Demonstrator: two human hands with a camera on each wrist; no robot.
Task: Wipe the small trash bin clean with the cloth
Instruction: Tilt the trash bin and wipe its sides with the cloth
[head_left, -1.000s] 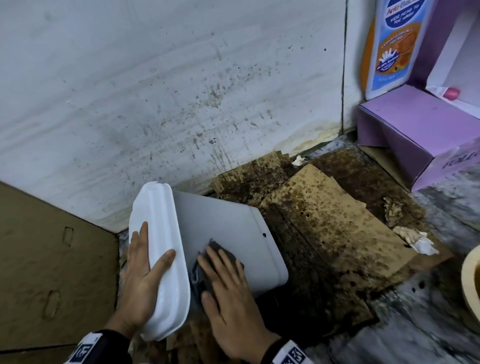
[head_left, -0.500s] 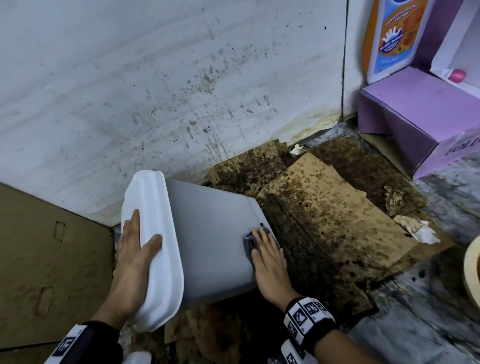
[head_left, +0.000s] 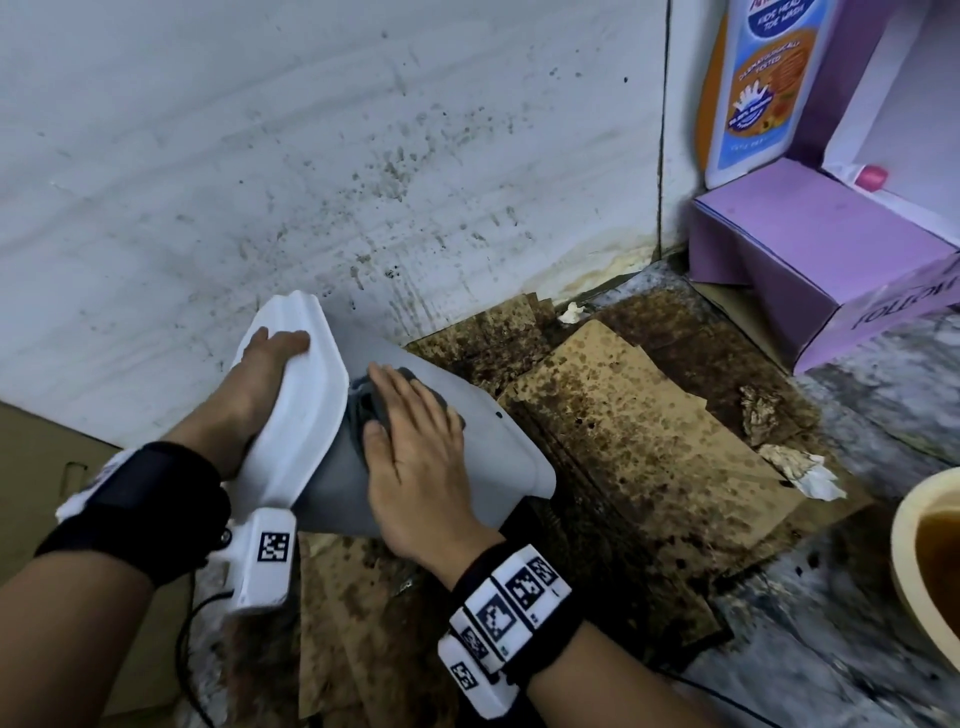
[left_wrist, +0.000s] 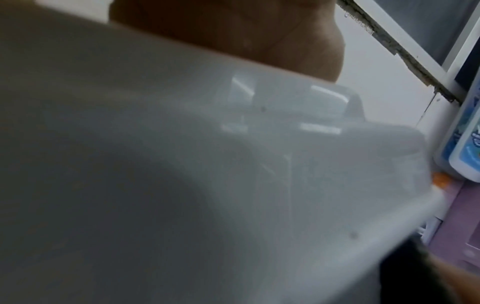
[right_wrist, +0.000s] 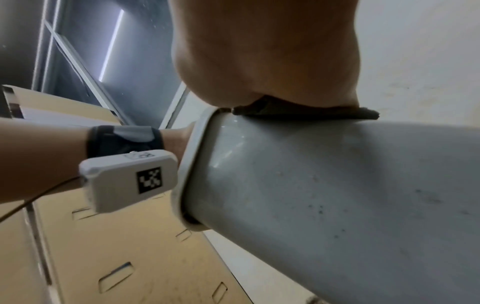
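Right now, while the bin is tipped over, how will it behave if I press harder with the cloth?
The small trash bin looks like thin, smooth plastic, so probably light and apt to slide or pivot; the left hand on its white rim seems what steadies it. The cloth is limp, flattened under the right hand, so may bunch up.

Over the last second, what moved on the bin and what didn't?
The right hand slid the cloth along the bin's grey side: out to the base end, then back up against the white lid, pressing it flat. The left hand shifted its grip up the lid toward the far end. Unchanged: bin tipped on its side over the stained cardboard, left hand holding the lid end.
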